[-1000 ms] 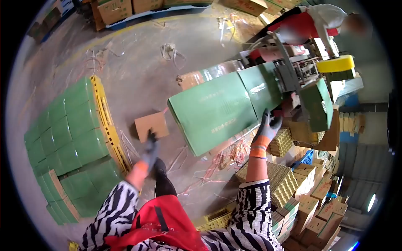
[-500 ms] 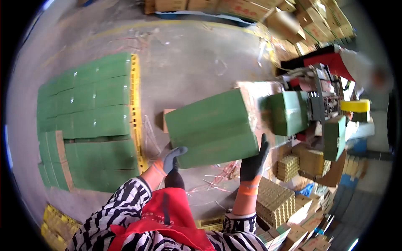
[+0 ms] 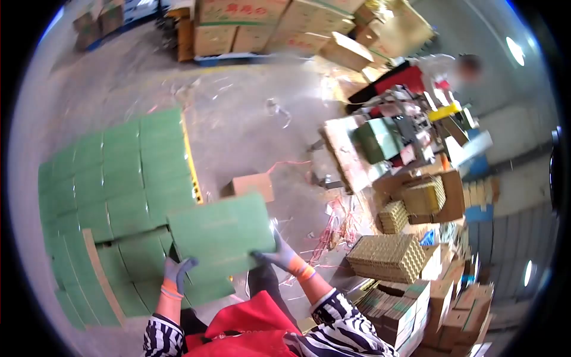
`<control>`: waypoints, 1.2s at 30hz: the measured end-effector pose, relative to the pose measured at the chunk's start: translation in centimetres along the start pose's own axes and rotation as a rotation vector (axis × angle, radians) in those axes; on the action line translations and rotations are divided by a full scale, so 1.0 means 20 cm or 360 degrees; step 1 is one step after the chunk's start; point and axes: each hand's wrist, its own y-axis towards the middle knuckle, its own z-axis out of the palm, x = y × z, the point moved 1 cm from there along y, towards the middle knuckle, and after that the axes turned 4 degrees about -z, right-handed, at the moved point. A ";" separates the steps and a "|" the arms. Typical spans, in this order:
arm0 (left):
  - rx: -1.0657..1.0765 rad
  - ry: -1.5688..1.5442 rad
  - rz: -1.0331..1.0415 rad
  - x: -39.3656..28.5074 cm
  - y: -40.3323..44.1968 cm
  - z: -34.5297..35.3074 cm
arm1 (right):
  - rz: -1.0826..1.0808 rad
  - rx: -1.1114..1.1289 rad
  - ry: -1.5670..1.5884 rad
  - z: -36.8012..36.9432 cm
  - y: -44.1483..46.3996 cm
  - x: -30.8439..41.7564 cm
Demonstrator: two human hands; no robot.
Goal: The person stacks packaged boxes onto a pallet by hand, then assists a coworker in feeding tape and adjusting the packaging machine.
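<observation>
Left hand (image 3: 176,273); right hand (image 3: 279,254): clasping green carton (image 3: 220,232) between them | possible snag, I judge; cause: stacked green cartons (image 3: 122,160) just left of grip

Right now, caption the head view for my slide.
Gloved left hand and gloved right hand hold a green box at a stack of green boxes.

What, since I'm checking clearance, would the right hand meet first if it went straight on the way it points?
The right hand would meet the held green carton first; it appears to touch it near the lower right corner in the picture. Depth beyond that is unclear.
</observation>
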 end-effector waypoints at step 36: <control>-0.0587 0.1267 -0.0170 1.35 1.87 0.57 | 0.0863 -0.0311 -0.0130 -0.79 1.30 -2.40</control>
